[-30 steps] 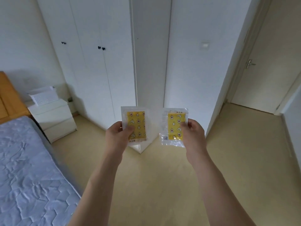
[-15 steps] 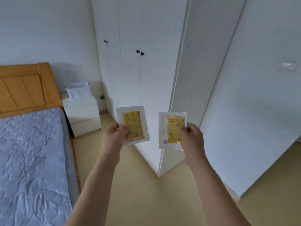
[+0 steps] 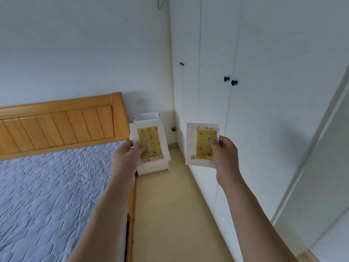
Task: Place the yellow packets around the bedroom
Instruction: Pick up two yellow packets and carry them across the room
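Two clear-edged packets with yellow patterned inserts are held up in front of me at chest height. My left hand (image 3: 128,156) pinches the left yellow packet (image 3: 151,140) by its lower left corner, thumb on the front. My right hand (image 3: 224,154) pinches the right yellow packet (image 3: 201,146) at its right edge. Both packets are upright and face me, about a packet's width apart. The left one covers most of the white nightstand (image 3: 153,168) behind it.
A bed with a grey-blue quilted mattress (image 3: 49,195) and a wooden headboard (image 3: 60,125) fills the left. A white basket (image 3: 145,116) sits on the nightstand. White wardrobe doors (image 3: 213,103) with black knobs line the right. A strip of beige floor (image 3: 170,214) runs between.
The view has swung left: the doorway and wall corner are gone, and the bed, headboard and nightstand now sit ahead. Both hands keep the same hold on their packets.
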